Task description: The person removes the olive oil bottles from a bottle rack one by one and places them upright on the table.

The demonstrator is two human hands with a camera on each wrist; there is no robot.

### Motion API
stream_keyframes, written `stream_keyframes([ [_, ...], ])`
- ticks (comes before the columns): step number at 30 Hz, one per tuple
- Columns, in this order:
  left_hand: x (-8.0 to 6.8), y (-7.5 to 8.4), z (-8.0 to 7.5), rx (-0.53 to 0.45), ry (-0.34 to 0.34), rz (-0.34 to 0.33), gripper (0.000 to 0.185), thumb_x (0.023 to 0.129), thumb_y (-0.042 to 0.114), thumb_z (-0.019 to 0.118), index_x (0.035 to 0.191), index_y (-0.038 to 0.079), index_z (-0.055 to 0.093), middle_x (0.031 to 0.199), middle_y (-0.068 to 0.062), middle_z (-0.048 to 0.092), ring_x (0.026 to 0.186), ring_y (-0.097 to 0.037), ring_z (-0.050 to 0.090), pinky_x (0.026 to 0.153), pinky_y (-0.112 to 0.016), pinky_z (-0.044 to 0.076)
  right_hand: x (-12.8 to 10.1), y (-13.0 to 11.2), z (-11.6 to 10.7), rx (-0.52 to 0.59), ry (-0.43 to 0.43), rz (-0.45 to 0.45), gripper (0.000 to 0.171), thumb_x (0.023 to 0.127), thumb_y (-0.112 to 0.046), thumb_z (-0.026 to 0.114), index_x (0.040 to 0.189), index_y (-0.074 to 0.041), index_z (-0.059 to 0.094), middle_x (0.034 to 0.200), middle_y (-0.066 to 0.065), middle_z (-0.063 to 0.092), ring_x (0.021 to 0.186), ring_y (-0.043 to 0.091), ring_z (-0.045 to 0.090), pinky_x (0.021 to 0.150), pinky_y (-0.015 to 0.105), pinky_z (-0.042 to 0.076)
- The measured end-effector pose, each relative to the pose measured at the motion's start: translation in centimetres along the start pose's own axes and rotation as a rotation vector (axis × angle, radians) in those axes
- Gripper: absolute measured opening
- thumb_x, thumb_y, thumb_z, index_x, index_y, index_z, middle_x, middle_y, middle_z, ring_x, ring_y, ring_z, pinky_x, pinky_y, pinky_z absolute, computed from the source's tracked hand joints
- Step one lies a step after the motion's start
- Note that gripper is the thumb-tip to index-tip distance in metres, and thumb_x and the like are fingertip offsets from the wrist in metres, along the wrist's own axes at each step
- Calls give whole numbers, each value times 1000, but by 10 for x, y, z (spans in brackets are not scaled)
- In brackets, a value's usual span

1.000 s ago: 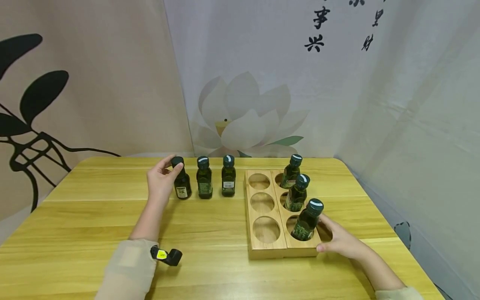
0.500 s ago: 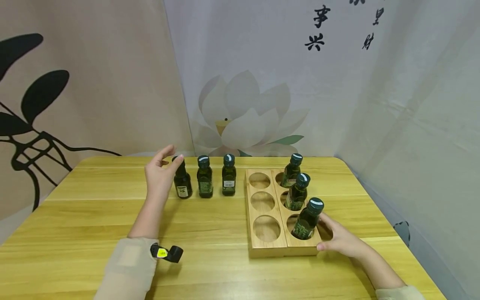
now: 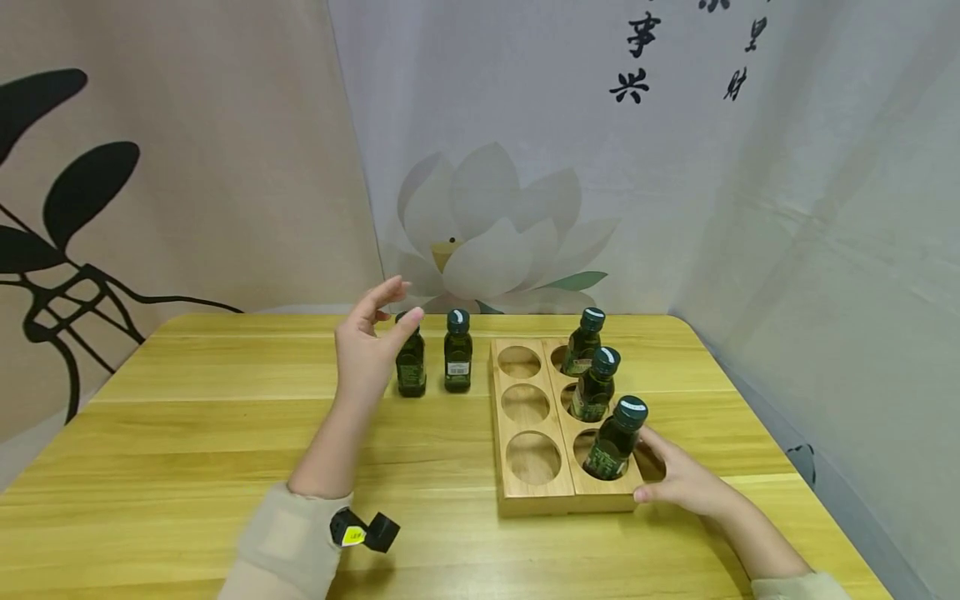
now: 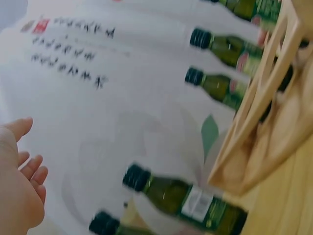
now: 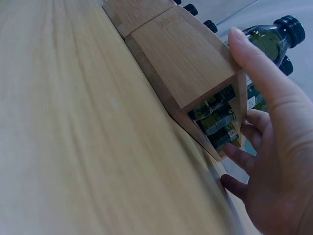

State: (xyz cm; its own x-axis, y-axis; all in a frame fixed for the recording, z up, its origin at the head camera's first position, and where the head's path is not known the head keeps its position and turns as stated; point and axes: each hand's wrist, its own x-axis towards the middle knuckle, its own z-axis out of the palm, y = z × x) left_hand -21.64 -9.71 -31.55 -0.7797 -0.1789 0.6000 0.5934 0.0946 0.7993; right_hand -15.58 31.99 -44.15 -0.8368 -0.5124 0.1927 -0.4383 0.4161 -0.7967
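Small dark green glass bottle stands upright on the tabletop, just past the left hand's fingertips. Left hand spread, thumb near the cap, holding nothing. A second bottle stands just beyond it, then the wooden rack with three bottles in its far row, three holes free. Right hand rests against the rack's near corner, thumb along the front wall. Best grip: pinch the neck below the cap, lift straight, keep the rack braced.
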Motion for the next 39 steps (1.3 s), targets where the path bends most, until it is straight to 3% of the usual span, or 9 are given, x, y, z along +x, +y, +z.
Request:
stream_keyframes([
  [5, -10, 12, 21, -49, -83, 54, 41, 86, 6, 73, 125, 3, 62, 116, -13, 64, 107, -20, 55, 87, -35, 37, 0, 1, 0, -7, -3, -5, 97, 80, -41, 76, 153, -7, 21, 150, 32, 20, 132, 55, 14, 96, 75, 10],
  [10, -23, 20, 42, -84, -164, 93, 42, 85, 5, 73, 126, 5, 61, 115, -9, 65, 107, -19, 55, 88, -42, 38, 0, 2, 0, 3, -5, 5, 97, 79, -38, 78, 153, -11, 22, 150, 30, 21, 132, 55, 14, 97, 73, 10],
  [17, -41, 31, 71, -120, -250, 77, 46, 82, 7, 76, 126, 7, 61, 115, -2, 65, 108, -15, 54, 91, -38, 39, 1, 3, 0, 16, -10, 11, 96, 78, -35, 79, 153, -16, 23, 150, 29, 22, 133, 52, 15, 98, 73, 10],
  [24, -63, 39, 103, -165, -357, 62, 47, 80, 9, 78, 125, 8, 63, 114, -4, 65, 106, -13, 55, 88, -34, 42, 0, 2, -1, 13, -6, 9, 97, 79, -36, 78, 154, -12, 21, 150, 30, 20, 132, 56, 14, 96, 75, 9],
  [29, -78, 41, 121, -179, -432, 52, 48, 81, 10, 78, 126, 9, 62, 116, 0, 65, 110, -11, 54, 90, -38, 39, 0, 2, -1, 25, -13, -3, 95, 79, -33, 78, 154, -18, 21, 151, 28, 23, 133, 52, 16, 96, 74, 10],
  [34, -91, 37, 136, -191, -479, -12, 47, 83, 14, 77, 127, 11, 61, 116, 2, 63, 113, -9, 53, 96, -41, 39, 0, 1, -1, 39, -18, 5, 94, 80, -31, 78, 154, -22, 20, 151, 25, 24, 135, 42, 18, 97, 73, 11],
  [39, -99, 28, 150, -154, -487, -22, 48, 83, 18, 77, 127, 8, 61, 117, -1, 64, 114, -8, 53, 99, -42, 41, 0, 0, -2, 50, -28, 21, 95, 81, -30, 77, 155, -17, 19, 151, 27, 22, 133, 49, 16, 98, 73, 11],
])
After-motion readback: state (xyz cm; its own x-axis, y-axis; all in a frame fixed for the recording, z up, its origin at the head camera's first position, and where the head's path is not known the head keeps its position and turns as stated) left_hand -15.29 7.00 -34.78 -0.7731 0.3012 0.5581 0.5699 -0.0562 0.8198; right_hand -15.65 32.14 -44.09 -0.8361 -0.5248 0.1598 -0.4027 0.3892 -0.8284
